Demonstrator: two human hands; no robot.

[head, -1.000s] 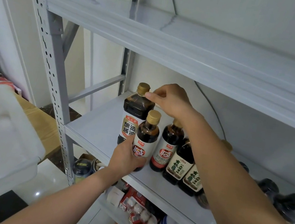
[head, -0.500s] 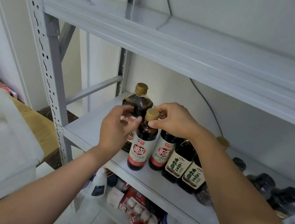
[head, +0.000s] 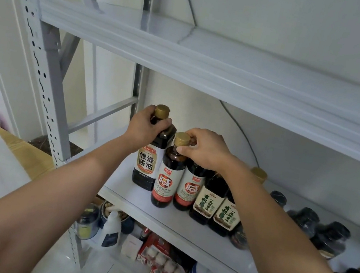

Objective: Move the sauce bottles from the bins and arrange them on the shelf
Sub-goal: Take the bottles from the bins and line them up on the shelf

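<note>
**Both hands on bottle necks at the middle shelf**

The grey metal shelf [head: 180, 235] carries a row of dark sauce bottles near its front edge. Both forearms reach up and forward to the row's left end, wrists slightly bent. The left hand [head: 145, 128] is curled round the neck of the large square bottle [head: 146, 166], just under its gold cap [head: 162, 111]. That bottle stands upright at the row's left end. The right hand [head: 205, 150], knuckles up, pinches the top of the red-label bottle [head: 168, 177] beside it, with the thumb at the neck below the small gold cap [head: 182, 138]. The two bottles touch.
</note>
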